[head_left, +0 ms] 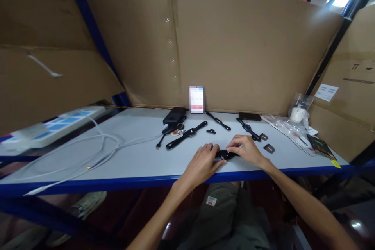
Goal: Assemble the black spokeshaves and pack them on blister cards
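Grey worktop (140, 164), near edge: a black piece (225, 154) was pinched between both hands, the left hand (202, 162) closed on its left end and the right hand (246, 149) closed on its right end. Judged a joining step, it called for fine fingertip alignment. Behind lay a strapped watch (186, 134), a loose strap (218, 121), then a cardboard wall (234, 47).

Whse; blue racking (88, 19); cardboard boxes (249, 47) round bench (131, 160).
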A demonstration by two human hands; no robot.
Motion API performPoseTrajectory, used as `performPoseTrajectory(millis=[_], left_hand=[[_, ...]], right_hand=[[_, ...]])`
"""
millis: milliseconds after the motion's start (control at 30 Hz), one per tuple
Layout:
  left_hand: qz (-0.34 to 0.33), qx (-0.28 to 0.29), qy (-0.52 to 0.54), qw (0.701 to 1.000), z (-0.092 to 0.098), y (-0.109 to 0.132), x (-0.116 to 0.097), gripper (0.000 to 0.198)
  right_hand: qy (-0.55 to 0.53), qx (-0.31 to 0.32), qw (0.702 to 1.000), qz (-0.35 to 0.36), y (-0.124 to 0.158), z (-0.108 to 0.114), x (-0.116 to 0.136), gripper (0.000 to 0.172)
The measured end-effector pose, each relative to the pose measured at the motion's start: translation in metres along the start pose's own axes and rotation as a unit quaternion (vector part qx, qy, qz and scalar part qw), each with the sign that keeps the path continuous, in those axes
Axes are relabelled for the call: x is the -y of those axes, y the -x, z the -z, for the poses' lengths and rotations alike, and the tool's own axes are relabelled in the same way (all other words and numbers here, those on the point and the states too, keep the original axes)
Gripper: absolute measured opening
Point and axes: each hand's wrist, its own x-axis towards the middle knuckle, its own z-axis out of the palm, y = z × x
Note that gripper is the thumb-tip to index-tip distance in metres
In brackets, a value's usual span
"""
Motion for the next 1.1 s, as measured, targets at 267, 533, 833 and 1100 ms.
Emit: performPoseTrajectory(millis=[267,533,833,1100], left_hand=[[-0.015,-0.006,-0.008,1.0,-0.001,-0.001,0.001,0.026],[-0.027,-0.011,-0.024,0.999,-0.003,-0.001,0.002,0.028],[-0.019,-0.007,-0.047,0.999,-0.002,-0.001,-0.001,0.027],[0.011,-0.007,-0.068,0.998,-0.001,-0.003,-0.009,0.032]], right_hand=[[0.006,0.009,1.0,0.011,0.003,-0.014,-0.004,0.01],[0.04,0.049,0.997,0.049,0.002,-0.011,-0.003,0.012],[0.101,0.098,0.985,0.095,0.004,-0.01,0.0,0.017],[0.126,0.016,0.991,-0.037,0.002,-0.031,0.008,0.019]])
